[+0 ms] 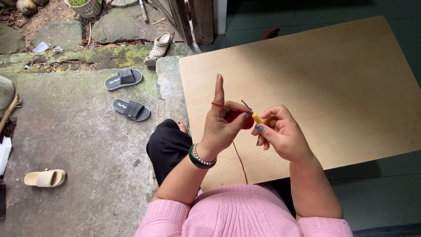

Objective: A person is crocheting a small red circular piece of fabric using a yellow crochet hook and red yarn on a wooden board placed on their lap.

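hook [251, 111] in right hand [280, 134] grip, touching red crochet [239, 119] in left hand [221, 127].

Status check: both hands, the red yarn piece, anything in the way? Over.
Left hand pinches red crochet piece, yarn over raised forefinger. Right hand grips yellow-handled hook at the piece. Wooden table beneath; nothing blocking.

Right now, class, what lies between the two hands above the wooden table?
In the head view, a yellow-handled crochet hook and a red crocheted piece bridge the left hand and right hand.

left hand [223, 125] forefinger raised, right hand [280, 131] pinching — seemingly tight
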